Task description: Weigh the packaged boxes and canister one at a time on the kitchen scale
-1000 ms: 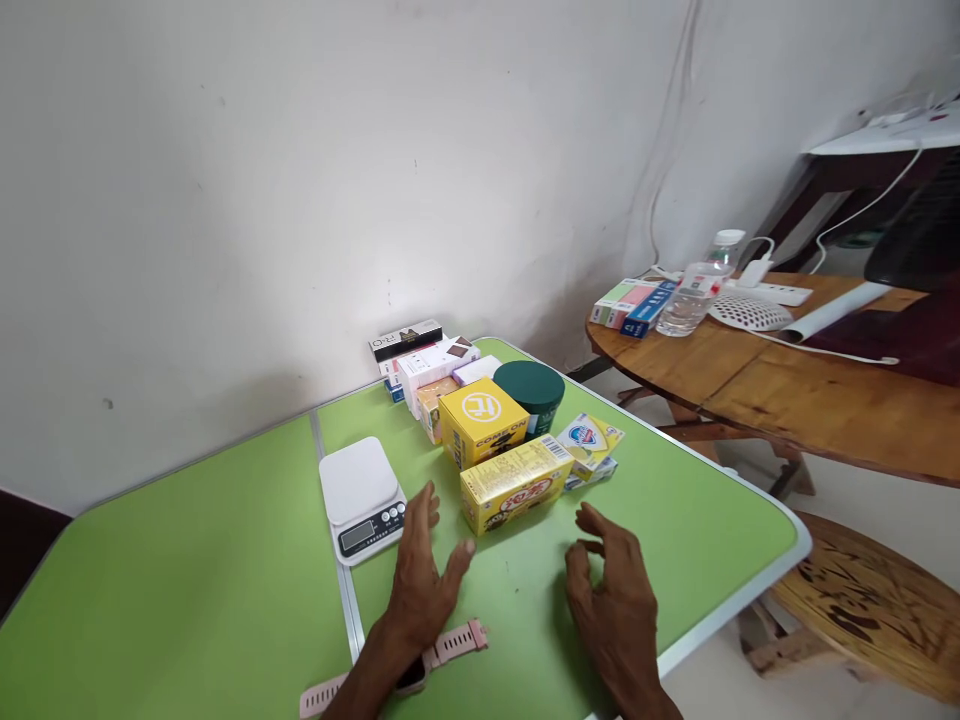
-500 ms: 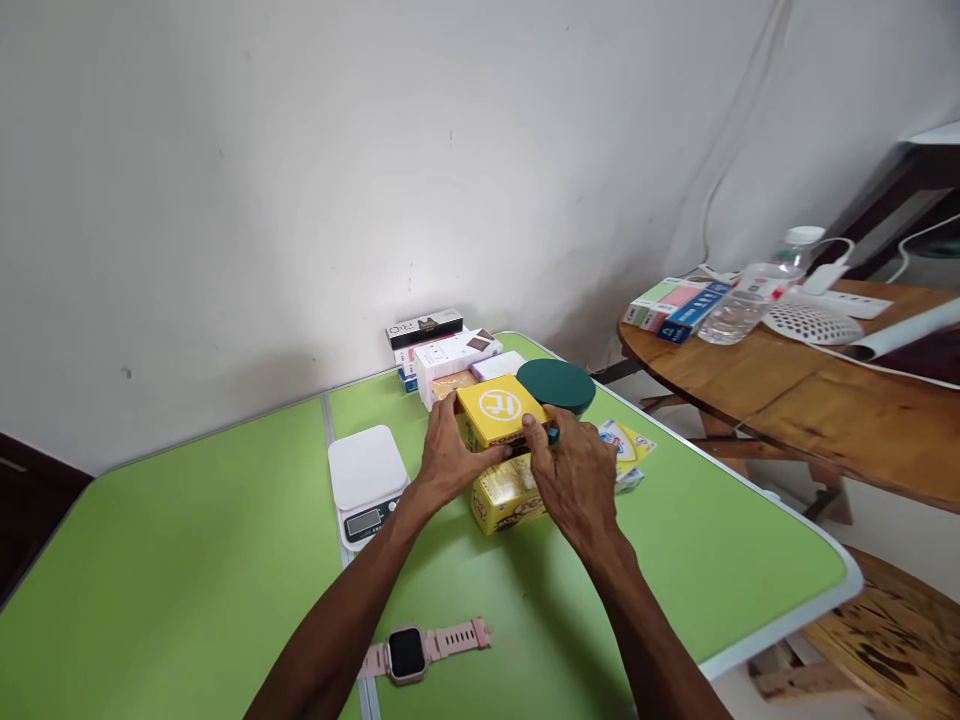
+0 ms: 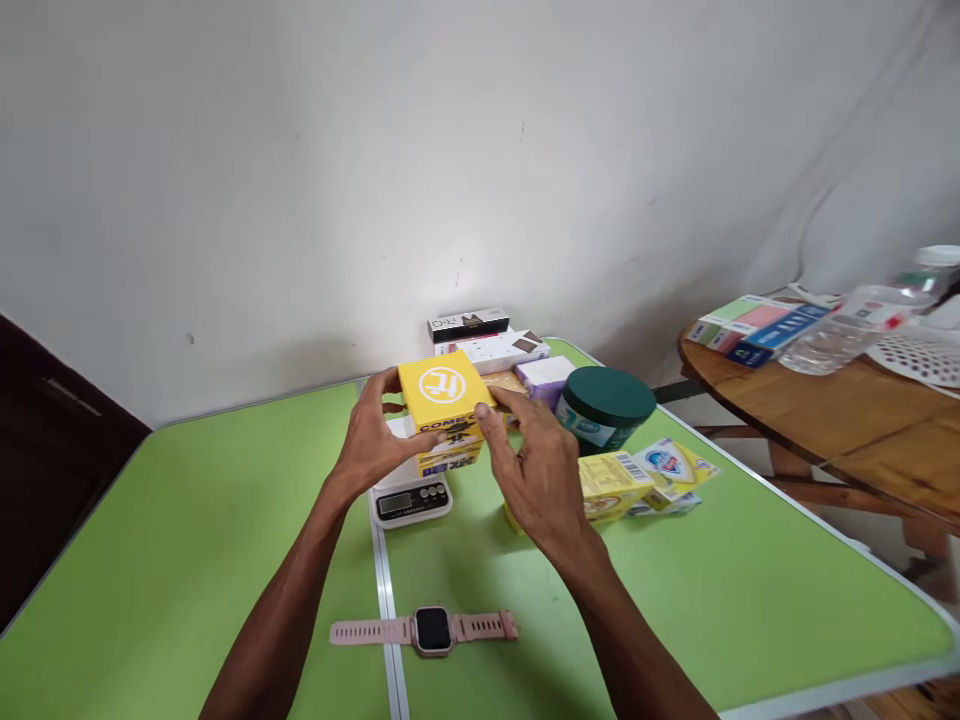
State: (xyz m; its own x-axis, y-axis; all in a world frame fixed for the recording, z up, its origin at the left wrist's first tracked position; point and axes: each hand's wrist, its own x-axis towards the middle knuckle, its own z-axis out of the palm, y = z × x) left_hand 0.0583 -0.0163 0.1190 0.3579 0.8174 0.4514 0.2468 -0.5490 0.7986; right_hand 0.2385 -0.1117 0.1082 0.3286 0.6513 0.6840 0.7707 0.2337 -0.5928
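Observation:
Between my two hands is a yellow box (image 3: pixel 442 395) with a white round logo on its top face, held over a white digital kitchen scale (image 3: pixel 412 503). My left hand (image 3: pixel 379 435) grips its left side, thumb across the front. My right hand (image 3: pixel 536 460) holds its right side, the thumb near the front top corner. The box hides most of the scale's platform, so I cannot tell whether the two touch. Another yellow box (image 3: pixel 611 480) lies on the table, partly behind my right hand. A pink-strapped smartwatch (image 3: pixel 433 630) lies nearer me.
Beyond my right hand stand a green-lidded tub (image 3: pixel 607 400), a purple and white box (image 3: pixel 546 375) and a soap box (image 3: pixel 671 468). Several boxes, including a black one (image 3: pixel 469 325), are stacked by the wall. A wooden table (image 3: pixel 780 420) at right holds a plastic bottle (image 3: pixel 855 320).
Both hands have carried the yellow box left, from above the other yellow box to over the scale. The view has turned, shifting the surroundings rightward.

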